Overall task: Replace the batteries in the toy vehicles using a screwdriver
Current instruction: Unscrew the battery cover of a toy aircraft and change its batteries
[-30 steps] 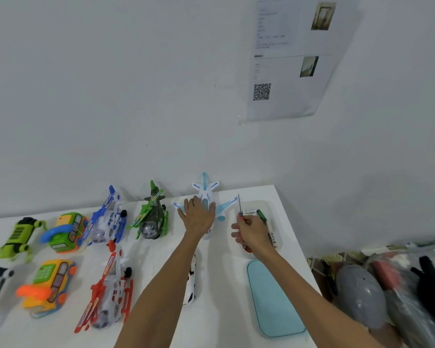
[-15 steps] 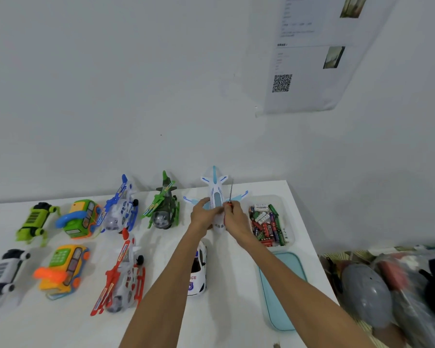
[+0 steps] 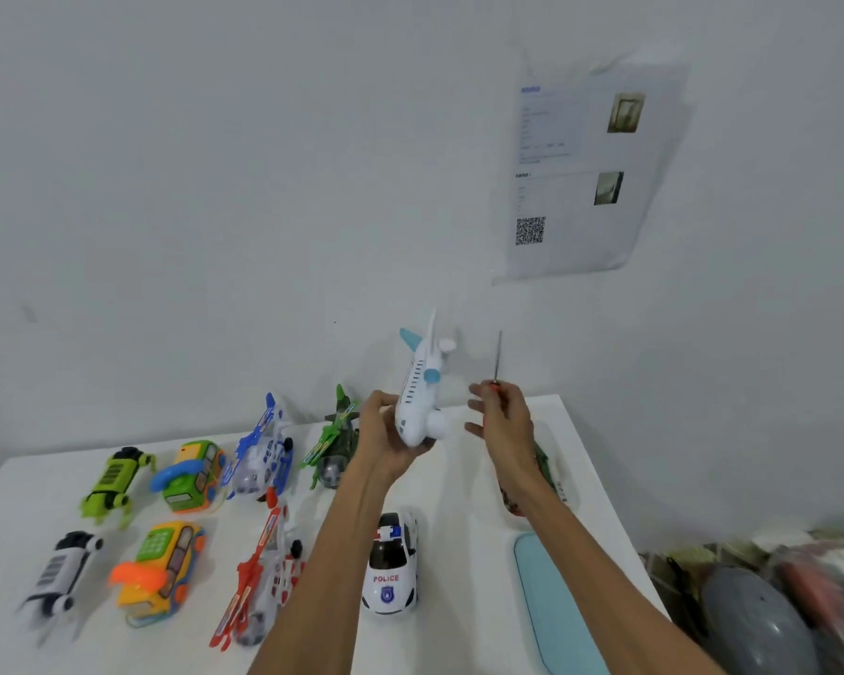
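Nearest me, the police car (image 3: 390, 567) is sitting on the white table (image 3: 459, 552) between my 2 forearms. Past it, my left hand (image 3: 391, 431) is gripping the white-and-blue toy airplane (image 3: 417, 387), holding it above the table, tail up. Just beside it, my right hand (image 3: 505, 421) is pinching the screwdriver (image 3: 498, 355), its shaft pointing straight up.

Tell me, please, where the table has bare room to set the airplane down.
The table is bare between the police car and the teal tray, and behind the car, right of the green helicopter. From the red helicopter leftward, toys crowd it in two rows.
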Action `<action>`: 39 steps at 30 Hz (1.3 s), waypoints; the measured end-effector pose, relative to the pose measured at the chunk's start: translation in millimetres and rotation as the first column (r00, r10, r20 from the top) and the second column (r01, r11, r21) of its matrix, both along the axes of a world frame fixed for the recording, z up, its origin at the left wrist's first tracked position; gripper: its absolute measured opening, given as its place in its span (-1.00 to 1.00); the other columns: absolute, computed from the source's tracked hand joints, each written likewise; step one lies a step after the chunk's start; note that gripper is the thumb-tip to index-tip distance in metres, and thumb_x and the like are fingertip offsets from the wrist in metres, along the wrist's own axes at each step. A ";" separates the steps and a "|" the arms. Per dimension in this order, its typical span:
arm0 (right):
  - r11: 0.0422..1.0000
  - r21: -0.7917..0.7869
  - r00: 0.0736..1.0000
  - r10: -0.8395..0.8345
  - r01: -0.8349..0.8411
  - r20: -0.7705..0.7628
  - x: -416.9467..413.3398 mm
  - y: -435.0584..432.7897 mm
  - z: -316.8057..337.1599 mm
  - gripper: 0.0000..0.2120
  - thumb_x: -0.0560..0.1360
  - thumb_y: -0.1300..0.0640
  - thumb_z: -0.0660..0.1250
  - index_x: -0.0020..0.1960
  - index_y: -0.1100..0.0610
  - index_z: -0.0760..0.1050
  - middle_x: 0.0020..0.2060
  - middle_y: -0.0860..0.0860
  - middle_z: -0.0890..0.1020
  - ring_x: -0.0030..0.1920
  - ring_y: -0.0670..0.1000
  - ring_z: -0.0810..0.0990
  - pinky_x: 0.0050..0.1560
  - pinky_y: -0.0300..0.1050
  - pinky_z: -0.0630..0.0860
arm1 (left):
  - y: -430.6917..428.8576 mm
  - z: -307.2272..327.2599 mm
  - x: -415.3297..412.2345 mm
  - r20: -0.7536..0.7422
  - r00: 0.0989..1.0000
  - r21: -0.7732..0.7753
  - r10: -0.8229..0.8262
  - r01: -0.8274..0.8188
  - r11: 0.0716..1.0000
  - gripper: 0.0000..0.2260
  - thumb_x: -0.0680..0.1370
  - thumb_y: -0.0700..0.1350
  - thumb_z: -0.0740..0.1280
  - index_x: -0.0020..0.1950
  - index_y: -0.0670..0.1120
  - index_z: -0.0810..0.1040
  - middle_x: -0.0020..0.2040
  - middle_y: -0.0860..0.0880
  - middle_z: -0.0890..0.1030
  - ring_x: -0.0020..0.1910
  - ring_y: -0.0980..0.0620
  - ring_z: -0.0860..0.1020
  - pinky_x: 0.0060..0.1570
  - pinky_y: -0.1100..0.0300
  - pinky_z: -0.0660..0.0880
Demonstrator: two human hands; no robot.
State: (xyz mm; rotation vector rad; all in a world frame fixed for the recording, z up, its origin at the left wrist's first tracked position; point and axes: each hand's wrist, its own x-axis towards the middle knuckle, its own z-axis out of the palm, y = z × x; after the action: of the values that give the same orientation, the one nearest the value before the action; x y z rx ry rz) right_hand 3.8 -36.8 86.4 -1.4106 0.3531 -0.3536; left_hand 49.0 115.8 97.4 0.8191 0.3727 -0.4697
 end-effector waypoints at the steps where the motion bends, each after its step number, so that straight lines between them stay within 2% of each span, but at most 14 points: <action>1: 0.998 -0.047 0.998 0.048 -0.046 0.032 -0.4 4.0 5.9 -0.86 0.70 0.03 0.18 0.15 0.01 0.49 0.08 -0.10 0.69 0.11 -0.07 0.66 -0.06 -0.12 0.66 | -1.3 2.6 -2.1 -0.023 0.999 -0.052 -0.024 0.023 0.998 -0.73 0.50 -0.06 0.30 0.10 -0.20 0.54 -0.04 -0.21 0.59 -0.15 -0.16 0.56 -0.17 0.05 0.54; 4: 0.972 -0.216 0.991 0.114 -0.096 0.075 -3.2 9.4 19.0 -0.87 0.68 -0.02 0.20 0.12 -0.06 0.52 0.00 -0.17 0.71 0.05 -0.10 0.69 -0.03 -0.04 0.67 | -0.7 8.8 -7.3 -0.006 0.989 -0.132 -0.149 0.147 0.980 -0.57 0.51 0.08 0.43 0.22 -0.21 0.56 0.03 -0.22 0.60 -0.11 -0.15 0.56 -0.12 0.06 0.49; 8: 0.961 -0.277 0.993 0.038 -0.006 0.108 -7.8 -1.9 43.0 -0.88 0.69 0.08 0.18 0.08 0.08 0.48 -0.17 -0.04 0.69 -0.19 -0.01 0.67 -0.21 -0.05 0.61 | 5.3 13.3 -17.0 0.062 0.972 -0.265 -0.229 0.237 0.935 -0.69 0.47 -0.10 0.40 0.12 -0.26 0.62 -0.05 -0.28 0.65 -0.25 -0.16 0.64 -0.27 0.08 0.59; 9: 0.939 -0.340 0.994 -0.006 0.041 0.105 -6.0 -7.8 47.5 -0.88 0.68 0.09 0.18 0.07 0.11 0.45 -0.22 0.00 0.64 -0.22 0.02 0.62 -0.25 -0.08 0.54 | 7.6 12.3 -17.9 0.063 0.970 -0.280 -0.237 0.245 0.928 -0.69 0.49 -0.09 0.36 0.07 -0.30 0.65 -0.01 -0.35 0.65 -0.30 -0.19 0.65 -0.30 0.08 0.60; 11: 0.918 -0.393 0.997 -0.035 0.057 0.063 -3.2 -16.4 54.9 -0.88 0.64 0.08 0.25 0.12 0.11 0.44 -0.22 -0.02 0.58 -0.19 0.04 0.56 -0.27 -0.17 0.43 | 13.4 7.3 -15.1 0.060 0.955 -0.321 -0.292 0.295 0.900 -0.61 0.54 -0.03 0.30 0.20 -0.29 0.62 0.32 -0.46 0.48 -0.34 -0.19 0.63 -0.32 0.07 0.64; 16: 0.850 -0.523 0.998 -0.049 0.065 0.044 3.7 -32.8 72.3 -0.62 0.55 -0.07 0.42 0.31 0.01 0.49 -0.16 -0.04 0.58 -0.08 -0.03 0.57 0.03 -0.19 0.48 | 25.1 0.7 -6.4 0.096 0.927 -0.368 -0.364 0.373 0.852 -0.51 0.58 0.07 0.18 0.38 -0.19 0.57 0.40 -0.50 0.37 -0.41 -0.14 0.60 -0.36 0.13 0.62; 20: 0.798 -0.597 0.996 -0.051 0.083 0.069 14.5 -32.8 78.0 -0.65 0.53 -0.07 0.45 0.27 0.02 0.61 -0.14 -0.04 0.64 -0.08 -0.04 0.61 0.16 -0.06 0.58 | 33.5 -5.6 -5.6 0.114 0.916 -0.340 -0.384 0.399 0.852 -0.51 0.58 0.06 0.19 0.42 -0.16 0.53 0.45 -0.47 0.33 -0.43 -0.15 0.61 -0.38 0.11 0.63; 23: 0.664 -0.748 0.991 0.101 0.001 0.090 19.1 -30.7 78.6 -0.59 0.52 0.03 0.48 0.35 -0.04 0.58 0.15 -0.01 0.64 0.07 -0.01 0.63 0.15 -0.18 0.53 | 39.0 -10.3 -3.3 0.123 0.905 -0.269 -0.407 0.425 0.864 -0.48 0.48 -0.05 0.41 0.43 -0.15 0.51 0.35 -0.42 0.44 -0.43 -0.16 0.62 -0.41 0.08 0.63; 26: 0.361 -0.913 0.931 0.363 -0.190 -0.050 24.4 -31.9 80.4 -0.43 0.51 0.16 0.47 0.46 -0.16 0.46 0.42 -0.09 0.50 0.32 -0.02 0.53 0.34 -0.12 0.44 | 50.7 -20.2 11.3 0.065 0.891 -0.154 -0.449 0.454 0.878 -0.50 0.54 -0.06 0.38 0.45 -0.18 0.45 0.33 -0.40 0.44 -0.38 -0.19 0.65 -0.40 0.05 0.65; 28: 0.169 -0.932 0.874 0.432 -0.321 -0.223 25.6 -32.3 78.9 -0.38 0.52 0.20 0.43 0.50 -0.18 0.38 0.51 -0.14 0.39 0.42 -0.03 0.45 0.43 -0.06 0.38 | 52.4 -14.1 11.9 0.060 0.848 -0.101 -0.527 0.530 0.842 -0.46 0.58 -0.01 0.33 0.52 -0.19 0.38 0.44 -0.39 0.32 -0.33 -0.21 0.66 -0.38 0.07 0.65; 31: -0.005 -0.901 0.809 0.439 -0.433 -0.392 27.4 -32.0 69.2 -0.38 0.51 0.14 0.45 0.51 -0.12 0.36 0.48 -0.13 0.44 0.40 0.01 0.45 0.38 -0.07 0.38 | 55.1 -6.5 10.6 0.086 0.838 -0.070 -0.539 0.545 0.835 -0.54 0.56 -0.09 0.36 0.41 -0.27 0.46 0.23 -0.42 0.50 -0.51 -0.19 0.60 -0.57 0.13 0.57; 35: 0.084 -0.913 0.844 0.423 -0.399 -0.329 24.7 -32.4 62.1 -0.43 0.46 -0.04 0.53 0.44 -0.08 0.48 0.26 -0.06 0.63 0.20 0.03 0.58 0.13 -0.10 0.49 | 64.5 -7.4 9.1 0.146 0.850 -0.059 -0.506 0.518 0.853 -0.35 0.50 0.20 0.44 0.39 -0.25 0.51 0.07 -0.36 0.63 -0.47 -0.18 0.61 -0.59 0.17 0.52; 37: 0.192 -0.906 0.875 0.393 -0.378 -0.282 21.2 -32.4 58.5 -0.43 0.45 -0.07 0.53 0.43 -0.05 0.50 0.18 -0.06 0.67 0.13 0.02 0.62 0.05 -0.15 0.49 | 67.4 -13.7 12.6 0.130 0.869 0.096 -0.477 0.468 0.878 -0.31 0.56 0.35 0.21 0.38 -0.21 0.52 -0.07 -0.34 0.65 -0.51 -0.10 0.55 -0.62 0.24 0.43; 39: 0.343 -0.868 0.905 0.356 -0.360 -0.234 18.0 -31.6 54.3 -0.39 0.40 -0.12 0.57 0.40 -0.01 0.54 0.11 -0.05 0.70 0.07 -0.03 0.64 0.10 -0.11 0.55 | 62.8 -18.9 13.0 0.143 0.891 0.225 -0.431 0.395 0.891 -0.37 0.60 0.33 0.06 0.26 -0.18 0.54 -0.21 -0.22 0.60 -0.47 -0.04 0.47 -0.55 0.25 0.38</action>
State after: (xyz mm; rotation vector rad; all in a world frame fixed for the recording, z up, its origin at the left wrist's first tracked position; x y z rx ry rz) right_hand 21.8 -68.4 140.8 -2.5254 -0.2458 -0.1478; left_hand 62.0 178.6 78.4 1.1301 0.0598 -0.7565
